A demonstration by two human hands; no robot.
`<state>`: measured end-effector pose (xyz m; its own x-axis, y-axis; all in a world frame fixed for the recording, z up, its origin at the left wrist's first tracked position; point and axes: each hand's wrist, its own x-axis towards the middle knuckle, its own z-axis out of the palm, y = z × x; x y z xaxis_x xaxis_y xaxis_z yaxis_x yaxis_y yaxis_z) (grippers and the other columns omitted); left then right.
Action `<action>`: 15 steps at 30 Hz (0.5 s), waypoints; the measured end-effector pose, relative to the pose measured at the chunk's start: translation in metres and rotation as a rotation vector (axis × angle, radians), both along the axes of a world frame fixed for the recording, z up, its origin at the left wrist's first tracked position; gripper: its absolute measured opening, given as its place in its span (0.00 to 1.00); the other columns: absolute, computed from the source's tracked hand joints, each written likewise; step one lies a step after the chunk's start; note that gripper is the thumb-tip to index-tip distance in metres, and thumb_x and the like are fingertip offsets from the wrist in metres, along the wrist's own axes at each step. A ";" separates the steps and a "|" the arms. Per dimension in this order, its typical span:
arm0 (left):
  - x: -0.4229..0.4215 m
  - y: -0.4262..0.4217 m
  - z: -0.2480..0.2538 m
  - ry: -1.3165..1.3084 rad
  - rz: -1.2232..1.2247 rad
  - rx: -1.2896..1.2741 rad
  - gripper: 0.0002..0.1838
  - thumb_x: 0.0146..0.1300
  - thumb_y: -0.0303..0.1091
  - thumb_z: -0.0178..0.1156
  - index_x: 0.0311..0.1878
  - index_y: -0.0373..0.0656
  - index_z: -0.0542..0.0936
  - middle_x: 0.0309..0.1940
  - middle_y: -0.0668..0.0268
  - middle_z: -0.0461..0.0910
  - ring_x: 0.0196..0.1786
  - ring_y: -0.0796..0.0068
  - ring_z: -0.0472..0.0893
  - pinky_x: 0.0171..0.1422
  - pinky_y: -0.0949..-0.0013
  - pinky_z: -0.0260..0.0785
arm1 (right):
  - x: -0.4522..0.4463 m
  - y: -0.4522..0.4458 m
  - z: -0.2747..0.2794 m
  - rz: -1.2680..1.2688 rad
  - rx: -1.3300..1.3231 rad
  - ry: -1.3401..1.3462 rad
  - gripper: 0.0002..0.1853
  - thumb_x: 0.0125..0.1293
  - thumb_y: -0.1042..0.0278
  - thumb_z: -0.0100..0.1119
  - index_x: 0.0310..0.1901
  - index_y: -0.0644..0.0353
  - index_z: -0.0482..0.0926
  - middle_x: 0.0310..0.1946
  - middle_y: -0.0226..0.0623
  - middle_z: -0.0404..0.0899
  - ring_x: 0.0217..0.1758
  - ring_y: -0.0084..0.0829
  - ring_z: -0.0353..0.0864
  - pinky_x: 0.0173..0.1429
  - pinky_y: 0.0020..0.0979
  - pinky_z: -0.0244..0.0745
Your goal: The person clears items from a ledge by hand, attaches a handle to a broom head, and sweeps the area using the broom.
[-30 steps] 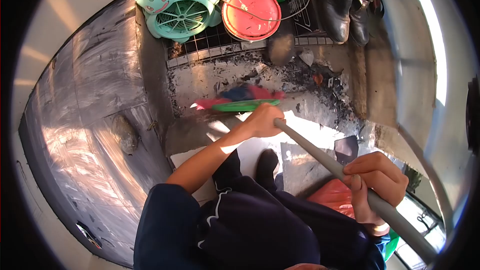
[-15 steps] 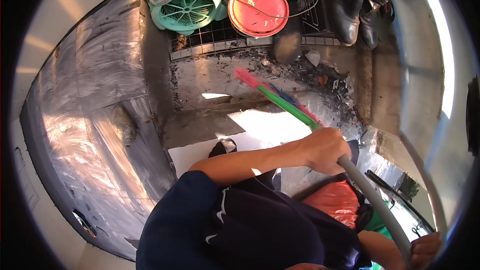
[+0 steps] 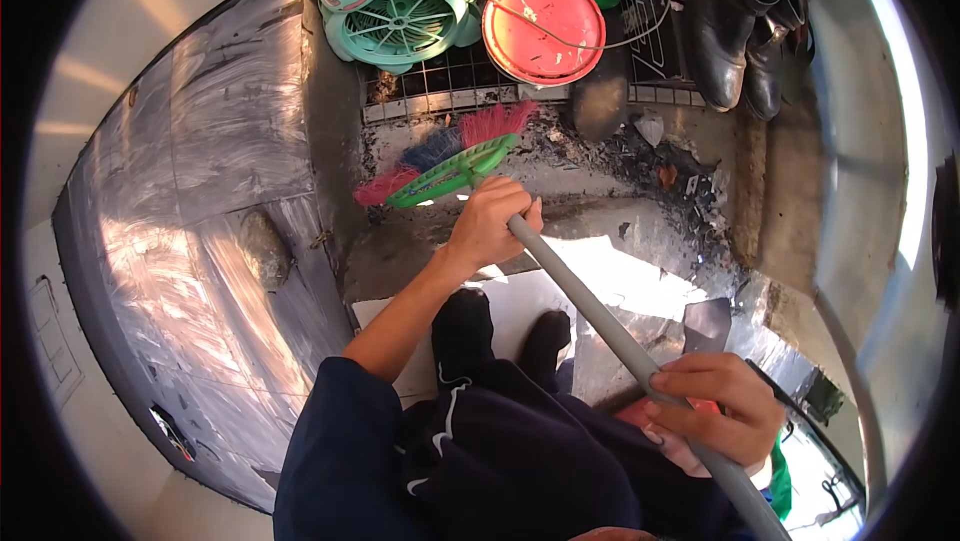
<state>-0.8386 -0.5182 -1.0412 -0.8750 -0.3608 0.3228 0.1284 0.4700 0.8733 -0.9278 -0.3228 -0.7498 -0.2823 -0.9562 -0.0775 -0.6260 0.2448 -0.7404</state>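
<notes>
A broom lies diagonally across the view, its green head (image 3: 450, 173) bearing pink and blue bristles (image 3: 497, 122) over the dirty floor strip at the back. Its grey handle (image 3: 600, 321) runs down to the lower right. My left hand (image 3: 492, 224) is closed round the handle just below the broom head. Further down, my right hand (image 3: 725, 406) grips the same handle, fingers over the top. Bits of dark debris (image 3: 690, 186) are scattered on the floor to the right of the bristles.
A green character-shaped plastic seat (image 3: 400, 26), a bucket with a red lid (image 3: 545, 29) and black boots (image 3: 722, 26) stand along the back, partly on a wire rack (image 3: 445, 91). A stone (image 3: 264, 249) rests on the smeared grey board (image 3: 190, 171) at left. A red bag shows partly below.
The broom head has swung left and turned broadside, its bristles now near the wire rack. My left hand moved left and up; my right hand came up and left along with the handle.
</notes>
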 end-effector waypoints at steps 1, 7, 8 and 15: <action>0.001 0.001 -0.005 -0.004 0.024 -0.006 0.17 0.55 0.23 0.65 0.18 0.39 0.66 0.17 0.60 0.64 0.23 0.59 0.67 0.33 0.62 0.60 | -0.001 0.001 -0.007 -0.015 -0.012 -0.007 0.13 0.47 0.75 0.76 0.37 0.61 0.87 0.41 0.42 0.84 0.44 0.41 0.85 0.45 0.33 0.82; -0.003 0.009 -0.030 -0.052 0.017 -0.060 0.15 0.56 0.25 0.64 0.20 0.40 0.68 0.20 0.61 0.67 0.27 0.58 0.70 0.37 0.59 0.63 | -0.004 0.023 -0.038 -0.069 -0.052 -0.052 0.08 0.51 0.72 0.73 0.34 0.63 0.87 0.38 0.43 0.84 0.43 0.42 0.85 0.45 0.34 0.81; -0.003 0.011 -0.029 -0.048 0.003 -0.065 0.15 0.56 0.25 0.65 0.19 0.40 0.68 0.20 0.61 0.67 0.27 0.59 0.70 0.37 0.60 0.63 | -0.002 0.028 -0.041 -0.093 -0.057 -0.051 0.07 0.52 0.71 0.72 0.33 0.62 0.87 0.36 0.43 0.84 0.42 0.42 0.85 0.45 0.36 0.82; 0.005 0.025 -0.016 -0.051 -0.048 -0.070 0.15 0.56 0.26 0.65 0.19 0.40 0.68 0.20 0.61 0.67 0.28 0.60 0.71 0.37 0.61 0.63 | 0.008 0.054 -0.038 -0.086 -0.073 -0.044 0.07 0.52 0.72 0.71 0.33 0.63 0.87 0.38 0.43 0.84 0.44 0.42 0.85 0.46 0.35 0.82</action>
<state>-0.8335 -0.4930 -1.0573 -0.9068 -0.2963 0.2998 0.1081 0.5241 0.8448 -0.9201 -0.2690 -0.7875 -0.3611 -0.9323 -0.0223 -0.5716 0.2401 -0.7846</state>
